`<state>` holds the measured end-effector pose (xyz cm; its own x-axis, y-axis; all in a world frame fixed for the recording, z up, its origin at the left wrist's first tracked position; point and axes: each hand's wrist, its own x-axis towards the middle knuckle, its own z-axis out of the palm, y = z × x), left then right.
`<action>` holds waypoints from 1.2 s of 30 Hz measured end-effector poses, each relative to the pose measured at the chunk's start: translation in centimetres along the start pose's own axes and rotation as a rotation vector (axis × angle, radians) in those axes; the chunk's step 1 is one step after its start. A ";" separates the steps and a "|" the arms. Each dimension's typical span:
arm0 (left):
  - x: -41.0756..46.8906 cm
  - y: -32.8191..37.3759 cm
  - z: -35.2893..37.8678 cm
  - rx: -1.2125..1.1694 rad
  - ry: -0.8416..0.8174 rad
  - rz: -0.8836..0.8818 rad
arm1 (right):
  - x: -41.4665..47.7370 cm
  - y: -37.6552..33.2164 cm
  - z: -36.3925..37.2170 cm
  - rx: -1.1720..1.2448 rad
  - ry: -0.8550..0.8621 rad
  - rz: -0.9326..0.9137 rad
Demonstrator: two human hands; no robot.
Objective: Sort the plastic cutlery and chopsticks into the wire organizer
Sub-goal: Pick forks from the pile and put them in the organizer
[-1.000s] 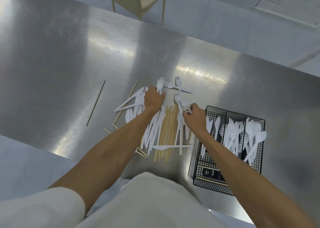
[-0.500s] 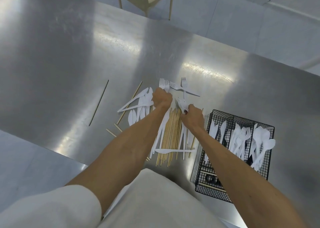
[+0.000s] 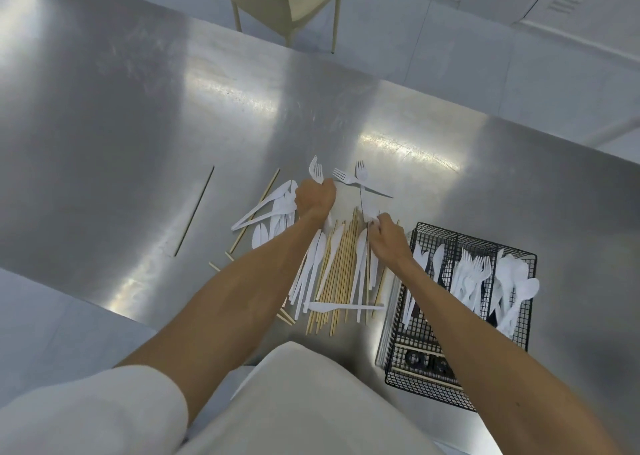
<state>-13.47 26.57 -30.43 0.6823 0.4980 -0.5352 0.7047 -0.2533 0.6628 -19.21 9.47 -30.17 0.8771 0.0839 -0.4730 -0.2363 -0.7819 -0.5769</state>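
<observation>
The wire organizer holds knives, forks and spoons in separate compartments

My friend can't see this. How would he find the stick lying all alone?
On the steel table, find the cutlery pile beside the wire organizer. Left of the pile, the lone chopstick lies apart, darker than the rest, touching nothing.

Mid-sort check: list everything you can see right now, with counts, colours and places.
Table: one, steel, under everything.
Chair: one, cream, beyond the table.
Organizer: one, black wire, right side, holding sorted cutlery.
Chopsticks: many, tan, centre pile.
Loose cutlery: many, white, among the chopsticks.
Thin stick: one, dark, alone at left.
Left hand: one, grips a fork.
Right hand: one, pinches a white piece, kind unclear.
</observation>
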 end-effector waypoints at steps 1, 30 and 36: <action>-0.2 0.0 0.1 -0.015 0.005 0.027 | 0.1 0.2 -0.3 0.002 0.008 -0.004; 0.8 3.4 6.9 -0.444 0.053 -0.498 | 11.5 -4.3 -1.9 0.190 0.237 0.194; 1.1 3.5 6.8 -0.453 0.075 -0.444 | 12.5 -4.9 -2.0 0.185 0.151 0.212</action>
<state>-8.96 20.55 -32.30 0.3172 0.5355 -0.7827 0.7540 0.3582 0.5506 -6.28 13.11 -31.98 0.8490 -0.1730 -0.4993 -0.4806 -0.6455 -0.5936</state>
